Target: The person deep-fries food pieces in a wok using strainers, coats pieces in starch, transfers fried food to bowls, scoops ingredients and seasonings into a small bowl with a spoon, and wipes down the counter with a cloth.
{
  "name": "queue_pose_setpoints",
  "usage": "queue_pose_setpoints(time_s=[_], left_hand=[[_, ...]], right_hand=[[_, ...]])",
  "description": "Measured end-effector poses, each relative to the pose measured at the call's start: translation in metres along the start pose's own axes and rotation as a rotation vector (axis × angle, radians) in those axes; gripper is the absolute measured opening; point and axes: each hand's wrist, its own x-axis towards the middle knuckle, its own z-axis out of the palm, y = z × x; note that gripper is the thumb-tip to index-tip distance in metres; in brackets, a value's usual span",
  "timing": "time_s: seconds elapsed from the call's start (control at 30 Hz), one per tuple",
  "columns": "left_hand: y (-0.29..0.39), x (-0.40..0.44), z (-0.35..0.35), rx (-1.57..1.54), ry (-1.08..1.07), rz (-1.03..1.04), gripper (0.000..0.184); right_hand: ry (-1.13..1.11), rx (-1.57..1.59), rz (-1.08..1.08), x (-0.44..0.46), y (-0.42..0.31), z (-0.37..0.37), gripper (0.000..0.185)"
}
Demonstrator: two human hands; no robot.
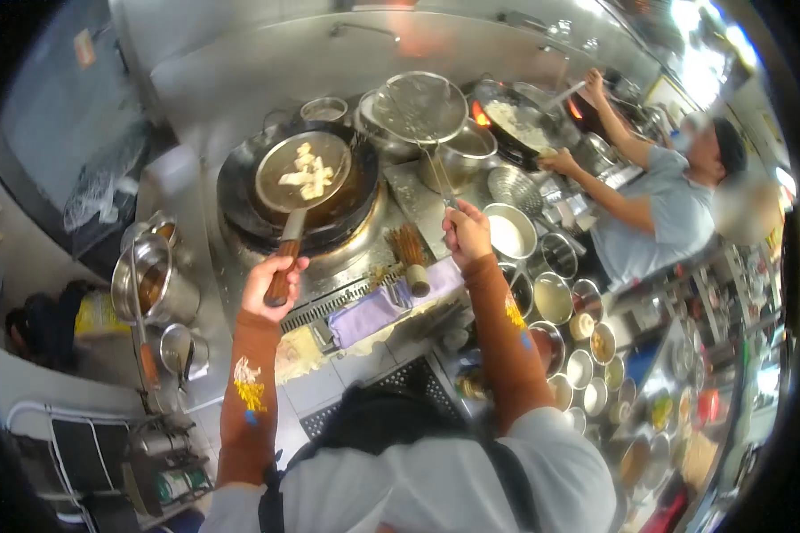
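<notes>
My left hand (274,284) is closed round the wooden handle of a round skimmer (276,188). Pale food pieces (309,174) lie on the skimmer, which is over a large dark wok (236,200) on the stove. My right hand (468,233) grips the thin handle of a round mesh strainer (418,107). That strainer is raised above metal pots (462,158) at the back of the stove, and I see no food in it. A bamboo wok brush (409,249) lies between my hands, near a folded purple cloth (369,315) at the stove's front edge.
At right, a co-worker (658,200) handles another wok (520,124) near visible flame. Several metal containers (553,298) of liquids and seasonings crowd the right side. A metal pot (156,280) with utensils stands at left. A perforated mat (329,410) covers part of the floor.
</notes>
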Motion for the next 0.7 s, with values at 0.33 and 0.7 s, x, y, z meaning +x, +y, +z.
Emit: queue_pose_setpoints(time_s=[0.33,0.7], left_hand=[[0.03,-0.023,-0.002,0.043,-0.061,-0.018,0.022],[0.079,0.064,-0.067,0.031,-0.243,-0.207,0.032]], right_hand=[[-0.079,0.318,0.227,0.054,-0.03,-0.093,0.046],[0.802,0.402,-0.129,-0.399,-0.004,-0.354,0.021]])
